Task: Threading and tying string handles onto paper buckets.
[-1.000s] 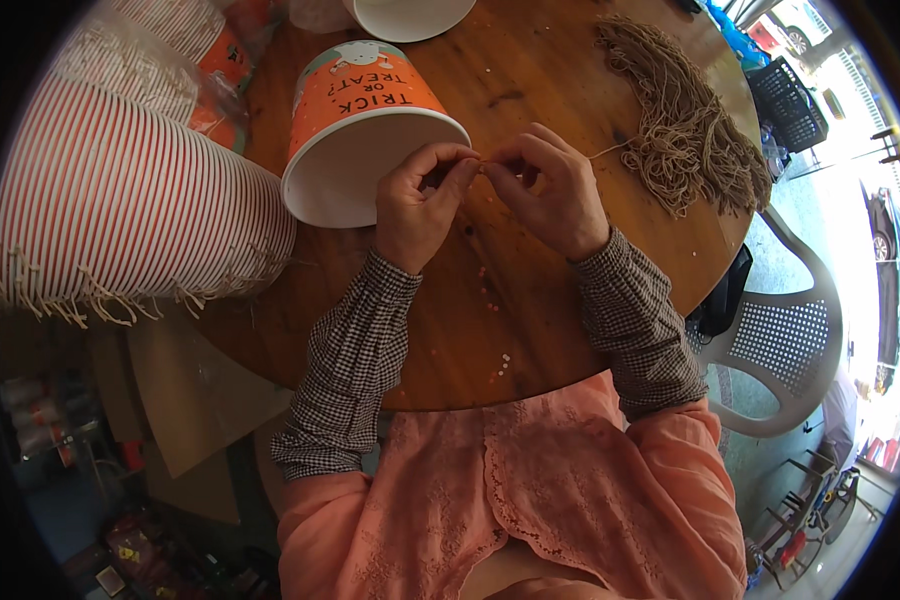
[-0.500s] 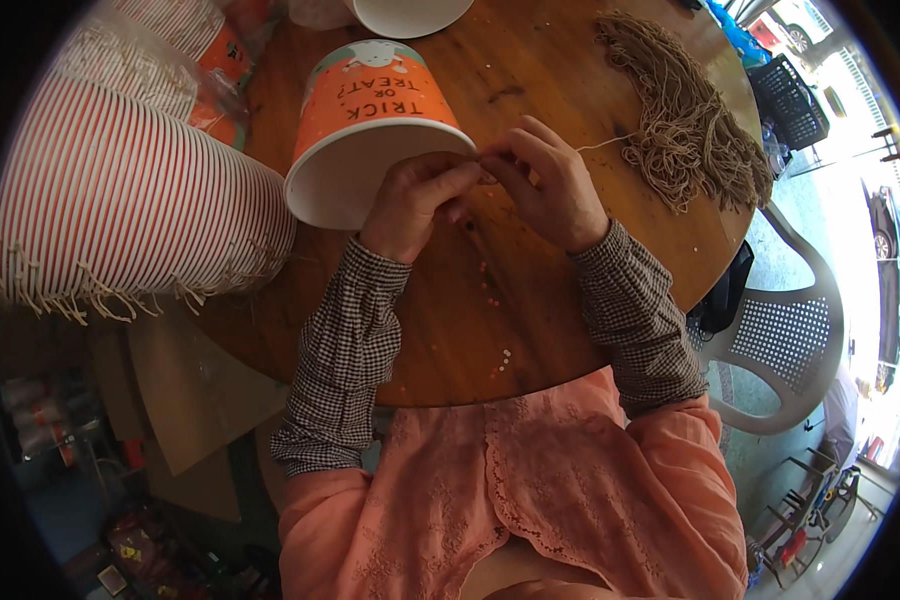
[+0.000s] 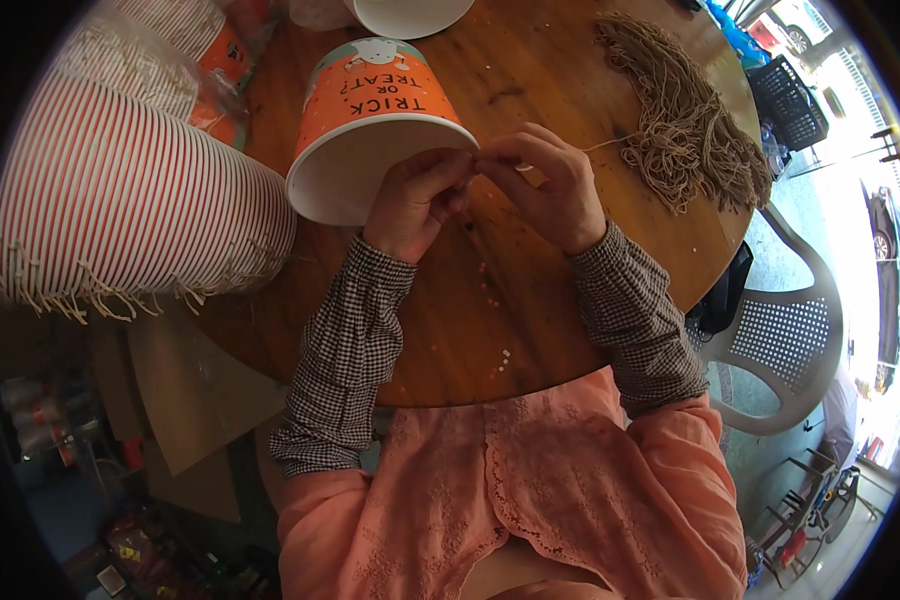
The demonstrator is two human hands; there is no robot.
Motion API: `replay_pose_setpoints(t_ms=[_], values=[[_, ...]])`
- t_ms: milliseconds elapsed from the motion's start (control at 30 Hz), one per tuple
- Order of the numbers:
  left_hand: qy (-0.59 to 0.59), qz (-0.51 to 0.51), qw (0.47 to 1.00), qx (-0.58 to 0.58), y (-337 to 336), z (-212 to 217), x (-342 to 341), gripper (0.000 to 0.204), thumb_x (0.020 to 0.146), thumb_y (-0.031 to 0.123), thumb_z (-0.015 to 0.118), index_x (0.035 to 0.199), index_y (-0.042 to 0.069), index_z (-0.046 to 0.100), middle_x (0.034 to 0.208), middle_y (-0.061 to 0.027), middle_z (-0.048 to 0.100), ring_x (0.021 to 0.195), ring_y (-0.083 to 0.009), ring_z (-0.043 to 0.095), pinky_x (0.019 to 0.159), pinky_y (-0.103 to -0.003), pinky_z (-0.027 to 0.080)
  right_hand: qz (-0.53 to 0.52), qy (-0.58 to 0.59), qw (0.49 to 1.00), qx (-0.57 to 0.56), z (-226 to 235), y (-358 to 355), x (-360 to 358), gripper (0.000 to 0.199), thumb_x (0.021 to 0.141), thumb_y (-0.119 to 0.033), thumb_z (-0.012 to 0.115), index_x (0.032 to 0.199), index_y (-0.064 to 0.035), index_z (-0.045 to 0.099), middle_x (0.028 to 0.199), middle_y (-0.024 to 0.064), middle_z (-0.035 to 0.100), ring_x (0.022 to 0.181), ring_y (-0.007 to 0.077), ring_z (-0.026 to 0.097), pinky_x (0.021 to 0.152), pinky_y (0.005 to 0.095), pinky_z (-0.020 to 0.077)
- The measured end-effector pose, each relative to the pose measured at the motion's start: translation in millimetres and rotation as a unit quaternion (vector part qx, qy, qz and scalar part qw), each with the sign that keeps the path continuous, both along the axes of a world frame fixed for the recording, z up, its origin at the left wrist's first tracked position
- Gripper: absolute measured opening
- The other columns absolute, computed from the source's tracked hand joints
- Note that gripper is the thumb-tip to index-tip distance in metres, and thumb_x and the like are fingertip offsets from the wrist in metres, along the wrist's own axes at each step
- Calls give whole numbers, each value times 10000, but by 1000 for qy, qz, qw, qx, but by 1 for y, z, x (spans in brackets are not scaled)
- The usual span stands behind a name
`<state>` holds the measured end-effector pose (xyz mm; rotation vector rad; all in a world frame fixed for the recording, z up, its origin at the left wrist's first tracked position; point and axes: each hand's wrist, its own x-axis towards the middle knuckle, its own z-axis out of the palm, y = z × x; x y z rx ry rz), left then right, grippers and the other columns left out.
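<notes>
An orange paper bucket (image 3: 375,105) with a white rim lies tipped on its side, its mouth turned toward me. My left hand (image 3: 415,203) is closed at the right part of that rim, its fingertips partly inside the mouth. My right hand (image 3: 550,190) pinches a thin tan cord (image 3: 600,146) at the same spot, its fingertips touching those of my left. Behind my right hand the cord runs off toward a loose bundle of tan cords (image 3: 685,120). The fingers cover the cord's end and the place where it meets the rim.
At the left lies a long nested stack of buckets (image 3: 140,195) with cord ends hanging from the rims. More buckets (image 3: 185,35) in clear plastic stand behind. A white-rimmed bucket (image 3: 410,18) sits at the far edge. Small dots (image 3: 504,358) are scattered on the round wooden table (image 3: 450,330). A plastic chair (image 3: 785,340) stands right.
Both hands have shifted slightly, and the bucket's mouth has tilted a little upward. The fingertips remain together at the rim.
</notes>
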<state>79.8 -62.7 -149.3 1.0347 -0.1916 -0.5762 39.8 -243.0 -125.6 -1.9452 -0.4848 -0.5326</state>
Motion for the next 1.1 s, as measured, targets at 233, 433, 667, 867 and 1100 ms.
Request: replay_pose_setpoints(t_ms=[233,433,667,867,1100], values=[[-92,33,991,92,-2,13,-4,158,927,122,564,1027,14,621,893,-2,612,727,-53,495,609,-194,380,-51,183,977,101,0,-8,0,121,872,-101,647,943,-3,641,776,42,617,640,102,589,541,250,471],[-89,71,988,103,-2,11,-5,140,936,129,572,1027,31,613,920,-7,620,761,-65,535,699,-213,451,4,274,947,165,1,-7,1,152,897,-126,616,947,10,573,762,62,627,551,95,575,503,253,466],[-178,154,970,57,-5,-1,-2,144,939,131,594,1017,11,613,914,-17,637,824,-91,587,761,-244,487,-7,228,971,77,3,-5,-3,154,901,-146,574,917,5,554,752,85,640,611,158,624,552,302,493],[-154,226,959,71,-5,-2,-2,124,941,122,589,992,10,608,902,-21,635,808,-90,584,749,-245,486,-18,133,991,6,9,5,-16,118,858,-112,604,852,-12,540,691,146,602,621,292,619,559,358,483],[-153,238,952,115,-10,-2,-2,105,927,120,605,971,25,602,873,-39,625,765,-108,575,725,-261,491,4,-23,999,-33,11,11,-22,91,830,-54,623,821,-22,538,662,123,579,593,290,602,533,369,471]])
